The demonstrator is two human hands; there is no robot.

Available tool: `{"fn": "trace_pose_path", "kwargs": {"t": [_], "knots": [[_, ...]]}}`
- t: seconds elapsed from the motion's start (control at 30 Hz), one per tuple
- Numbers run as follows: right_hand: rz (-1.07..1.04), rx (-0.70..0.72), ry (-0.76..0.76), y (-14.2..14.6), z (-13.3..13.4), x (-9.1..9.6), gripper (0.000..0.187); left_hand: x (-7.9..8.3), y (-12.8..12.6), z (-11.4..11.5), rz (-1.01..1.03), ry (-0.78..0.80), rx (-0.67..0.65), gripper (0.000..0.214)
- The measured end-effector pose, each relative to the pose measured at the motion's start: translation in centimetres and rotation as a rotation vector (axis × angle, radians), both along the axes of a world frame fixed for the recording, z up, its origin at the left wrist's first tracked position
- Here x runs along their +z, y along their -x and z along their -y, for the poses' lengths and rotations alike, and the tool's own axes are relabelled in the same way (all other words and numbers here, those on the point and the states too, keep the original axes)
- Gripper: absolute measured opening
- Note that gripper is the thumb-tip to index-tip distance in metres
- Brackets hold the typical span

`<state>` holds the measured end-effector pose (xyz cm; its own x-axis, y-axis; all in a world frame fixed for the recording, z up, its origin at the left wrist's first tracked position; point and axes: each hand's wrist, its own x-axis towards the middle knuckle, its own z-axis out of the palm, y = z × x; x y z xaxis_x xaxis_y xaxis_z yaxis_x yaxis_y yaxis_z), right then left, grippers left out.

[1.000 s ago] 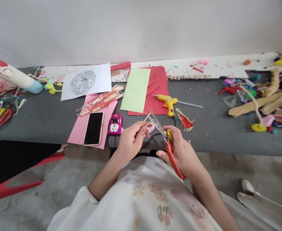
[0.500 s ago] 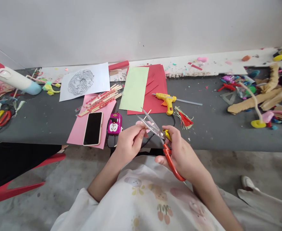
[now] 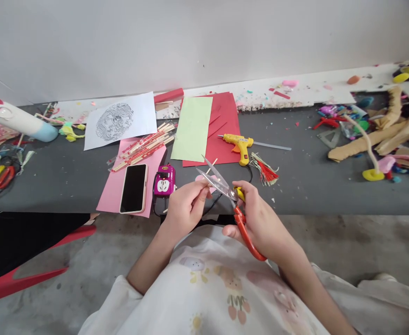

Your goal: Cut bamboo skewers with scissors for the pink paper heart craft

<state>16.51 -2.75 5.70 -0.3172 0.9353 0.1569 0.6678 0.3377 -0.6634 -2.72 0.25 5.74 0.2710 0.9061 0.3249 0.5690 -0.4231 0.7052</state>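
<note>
My left hand [image 3: 187, 203] is closed in a pinch, fingertips on a thin wooden stick [image 3: 211, 166] whose far end shows beyond the scissor blades. A pale pink piece [image 3: 199, 177] shows just beyond those fingertips; whether it is held or lies on the table I cannot tell. My right hand [image 3: 256, 218] grips scissors [image 3: 239, 215] with red and yellow handles. Their blades are parted and point away to the left, crossing close to the left fingertips and the stick. Part of the stick is hidden by the blades and fingers.
Beyond my hands lie a yellow glue gun [image 3: 239, 145], red paper [image 3: 225, 130], light green paper [image 3: 192, 128] and a tassel [image 3: 265, 170]. To the left are a purple power socket [image 3: 164, 180], a phone [image 3: 133, 188], wrapped sticks [image 3: 144, 148] and a printed sheet [image 3: 120, 118]. Craft scraps [image 3: 368, 139] fill the right.
The camera view has shifted slightly. Both hands, the stick and the parted scissors keep nearly the same pose. At lower right, another person's shoe and leg have moved.
</note>
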Motion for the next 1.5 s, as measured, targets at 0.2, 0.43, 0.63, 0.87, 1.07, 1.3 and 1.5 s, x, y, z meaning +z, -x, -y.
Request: {"fn": "trace_pose_path", "kwargs": {"t": [0.2, 0.43, 0.63, 0.87, 1.07, 1.3, 1.5], "knots": [[-0.004, -0.008, 0.038, 0.1, -0.2, -0.2, 0.083, -0.2, 0.0, -0.2, -0.052, -0.046, 0.006, 0.019], [-0.010, -0.039, 0.260, 0.1, -0.5, -0.2, 0.064, -0.8, -0.1, -0.4, -0.183, -0.156, 0.006, 0.021], [0.070, -0.074, 0.343, 0.3, -0.6, -0.6, 0.047, -2.0, -0.1, -0.5, -0.299, -0.193, -0.012, 0.027], [0.118, -0.074, 0.350, 0.7, -0.9, -2.1, 0.035, -3.0, -0.4, -0.9, -0.415, -0.088, -0.011, 0.028], [0.083, -0.066, 0.397, 0.4, -1.1, -2.8, 0.034, -2.9, -0.9, -1.4, -0.505, -0.002, -0.028, 0.028], [0.032, -0.136, 0.421, 0.6, -1.7, -3.3, 0.036, -2.4, -1.6, -2.2, -0.513, 0.021, -0.019, 0.021], [-0.118, -0.195, 0.351, 0.6, -2.6, -4.1, 0.034, -1.5, -2.3, -2.8, -0.506, -0.075, 0.027, 0.022]]}}
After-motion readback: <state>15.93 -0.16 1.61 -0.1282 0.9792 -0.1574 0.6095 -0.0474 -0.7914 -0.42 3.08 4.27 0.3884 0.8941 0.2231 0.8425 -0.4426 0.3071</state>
